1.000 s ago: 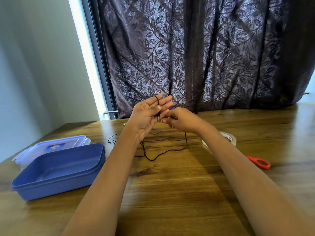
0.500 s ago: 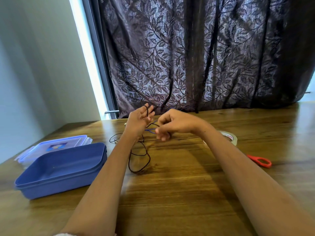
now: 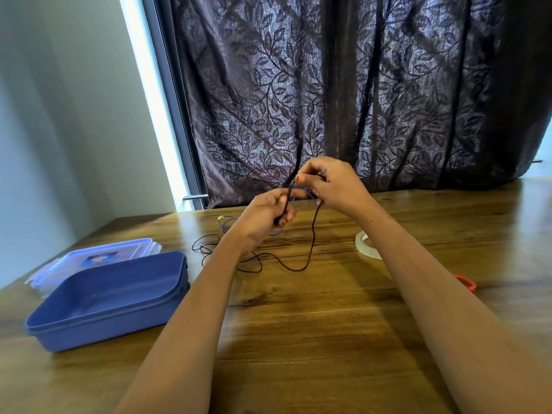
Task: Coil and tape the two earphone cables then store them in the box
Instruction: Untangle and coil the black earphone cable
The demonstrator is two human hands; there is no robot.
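- The box (image 3: 107,297) sits open and holds nothing at the near left of the counter (image 3: 298,339); its clear lid (image 3: 98,256) lies just behind it.
- Red scissors (image 3: 466,282) peek out beside the right forearm, and a tape roll (image 3: 366,245) lies a little farther back, partly hidden by that arm; no tape shows on any cable.
- The loose tail of the black cable (image 3: 294,268) trails over the counter in an open curve, uncoiled.
- The left hand (image 3: 263,215) is closed around a few turns of the black cable, and the right hand (image 3: 331,185), just beside and above it, pinches the strand running down to the counter.
- The blue cable (image 3: 225,224) lies loose behind the left hand, untouched.
- Judging by this, the first coil is only partly wound; taping it, coiling and taping the second, and boxing both are left.
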